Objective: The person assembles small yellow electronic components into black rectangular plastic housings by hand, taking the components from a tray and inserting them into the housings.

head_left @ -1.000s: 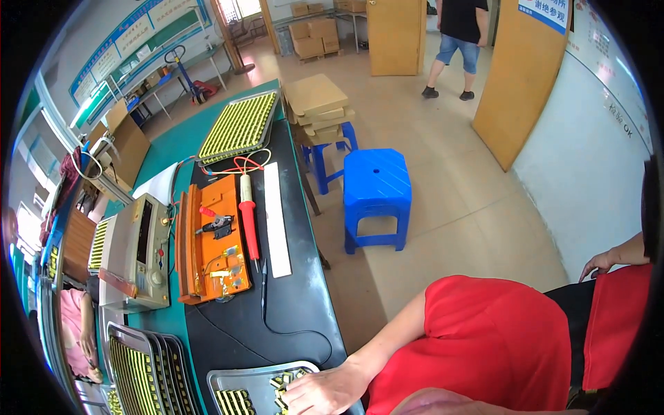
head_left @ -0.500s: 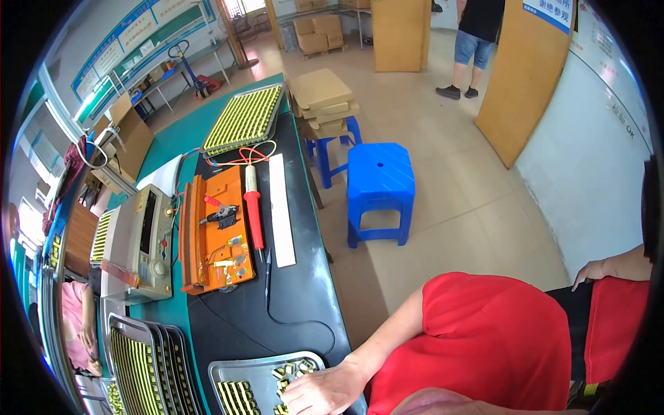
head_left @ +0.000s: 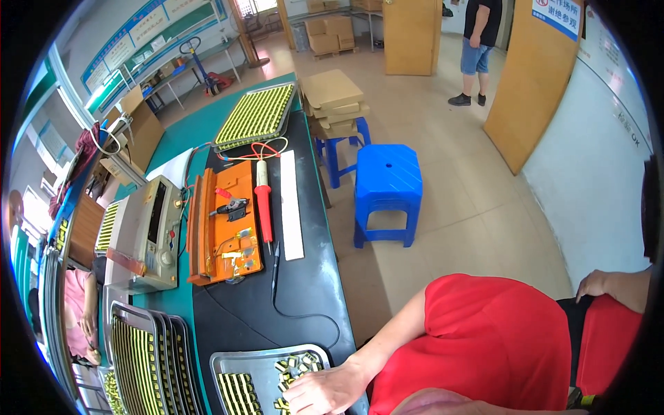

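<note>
My right hand [head_left: 324, 391] reaches over a metal tray [head_left: 232, 359] at the lower edge, its arm coming in from the right in a red sleeve. Its fingers curl down among loose small yellow-and-black blocks [head_left: 296, 362]; whatever is between the fingertips is hidden. Left of the hand, more such blocks stand in neat rows [head_left: 238, 394] in the same tray. My left hand is out of view.
Filled trays [head_left: 149, 353] stack at the left beside a bench instrument [head_left: 149, 238]. An orange fixture [head_left: 232, 228], a red probe [head_left: 263, 207], a black pen-like probe [head_left: 276, 266] and a white strip [head_left: 292, 207] lie beyond. A blue stool [head_left: 389, 183] stands right; another person's hand [head_left: 591, 283] shows far right.
The whole view has shifted slightly, so the bench and stool appear a little further right. My right hand stays at nearly the same place over the loose blocks.
</note>
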{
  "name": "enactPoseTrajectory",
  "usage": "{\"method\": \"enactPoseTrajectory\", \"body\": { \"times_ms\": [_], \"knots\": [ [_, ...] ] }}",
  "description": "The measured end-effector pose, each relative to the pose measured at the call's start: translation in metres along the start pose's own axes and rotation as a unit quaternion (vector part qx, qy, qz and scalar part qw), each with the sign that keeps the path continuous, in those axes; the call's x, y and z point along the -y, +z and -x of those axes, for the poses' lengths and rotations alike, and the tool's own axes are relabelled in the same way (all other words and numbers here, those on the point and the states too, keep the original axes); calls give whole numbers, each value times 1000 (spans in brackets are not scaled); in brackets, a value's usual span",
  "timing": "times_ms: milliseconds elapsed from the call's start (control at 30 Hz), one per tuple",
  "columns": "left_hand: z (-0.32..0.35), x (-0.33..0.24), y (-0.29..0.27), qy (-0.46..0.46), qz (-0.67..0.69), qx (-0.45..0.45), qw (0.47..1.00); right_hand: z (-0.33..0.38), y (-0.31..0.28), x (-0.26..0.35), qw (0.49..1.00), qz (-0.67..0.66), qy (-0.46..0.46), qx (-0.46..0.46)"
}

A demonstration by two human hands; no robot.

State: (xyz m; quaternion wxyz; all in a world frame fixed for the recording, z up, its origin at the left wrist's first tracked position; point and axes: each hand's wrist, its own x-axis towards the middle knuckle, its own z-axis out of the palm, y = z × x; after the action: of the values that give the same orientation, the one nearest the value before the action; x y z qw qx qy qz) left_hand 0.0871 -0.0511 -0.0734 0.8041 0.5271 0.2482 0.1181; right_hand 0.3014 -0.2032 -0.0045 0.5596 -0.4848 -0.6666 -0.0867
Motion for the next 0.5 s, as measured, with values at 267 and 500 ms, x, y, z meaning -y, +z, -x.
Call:
{"method": "enactPoseTrajectory", "body": {
  "times_ms": [267, 500],
  "knots": [
    [2, -3, 15, -17, 6, -90, 996, -1, 3, 1, 1000, 3, 0, 0],
    [5, 0, 11, -9, 6, -75, 997, -2, 5, 4, 1000, 6, 0, -12]
  ]
}}
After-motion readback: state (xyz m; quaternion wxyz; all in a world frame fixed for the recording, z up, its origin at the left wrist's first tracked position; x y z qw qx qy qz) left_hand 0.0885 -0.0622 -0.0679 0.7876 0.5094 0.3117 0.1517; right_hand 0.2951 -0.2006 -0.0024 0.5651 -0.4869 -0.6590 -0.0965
